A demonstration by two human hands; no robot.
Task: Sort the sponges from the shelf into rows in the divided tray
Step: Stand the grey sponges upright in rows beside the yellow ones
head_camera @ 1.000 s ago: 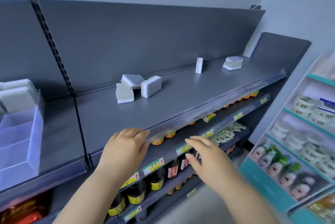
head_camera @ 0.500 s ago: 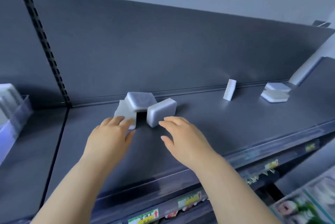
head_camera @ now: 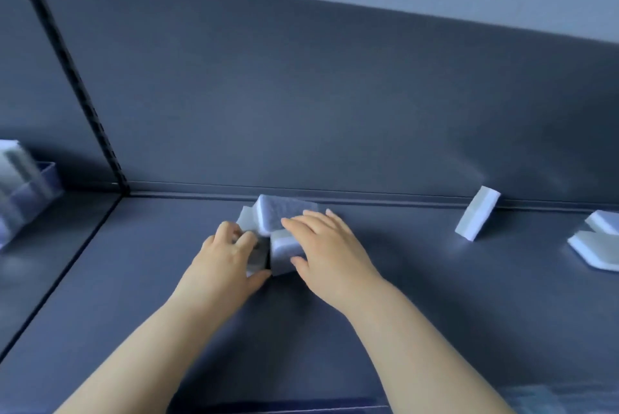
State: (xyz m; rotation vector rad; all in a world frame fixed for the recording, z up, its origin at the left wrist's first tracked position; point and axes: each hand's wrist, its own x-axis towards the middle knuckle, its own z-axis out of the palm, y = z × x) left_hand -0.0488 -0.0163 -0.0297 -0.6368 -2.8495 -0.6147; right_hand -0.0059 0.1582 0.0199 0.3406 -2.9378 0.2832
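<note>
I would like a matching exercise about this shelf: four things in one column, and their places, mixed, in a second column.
Things:
1. tray
2. tilted sponge
3. two stacked sponges
4. left hand

Places:
a. far right on the shelf
b. in the middle, gripping a sponge
c. far left
d. leaning on the back wall

Pairs: 1-c, 2-d, 3-a, 4-b.

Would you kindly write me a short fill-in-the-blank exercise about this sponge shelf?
The left hand grips the leftmost sponge of a cluster of ___.
The lone sponge leans against the ___ panel of the shelf.
The divided tray sits at the view's ___ edge.
The stack at far right holds ___ sponges.
Missing words: three, back, left, two.
</note>
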